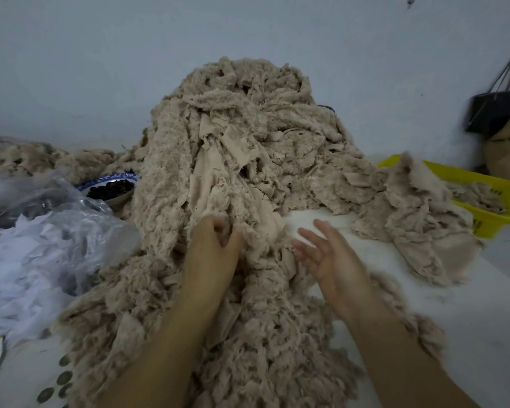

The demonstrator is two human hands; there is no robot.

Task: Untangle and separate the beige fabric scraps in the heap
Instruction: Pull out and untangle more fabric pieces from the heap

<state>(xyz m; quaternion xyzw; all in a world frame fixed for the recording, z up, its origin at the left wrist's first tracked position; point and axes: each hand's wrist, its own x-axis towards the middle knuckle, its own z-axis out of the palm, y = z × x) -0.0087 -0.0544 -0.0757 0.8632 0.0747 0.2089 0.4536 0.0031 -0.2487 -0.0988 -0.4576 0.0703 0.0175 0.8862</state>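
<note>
Well, from the head view we look down on the heap of beige fabric scraps, which rises tall against the pale wall and spills forward over the white table towards us. It mixes fluffy, frayed pieces with smoother flat strips near its middle.

We see the left hand buried at the foot of the heap, its fingers curled in and gripping a fold of the scraps; the fabric bunches up right at the knuckles and runs on under the wrist and forearm. The right hand sits just beside the heap's lower right edge with its fingers spread and straight, palm turned towards the left hand, and holds nothing. Its fingertips lie very near the fabric, though motion blur keeps us from telling whether they touch it.

To the right, a smaller pile of the same scraps drapes over the near rim of a yellow bin. On the left we find a crumpled clear plastic bag and, behind it, a blue-patterned bowl of dark items. A black bag hangs on the wall at far right.
</note>
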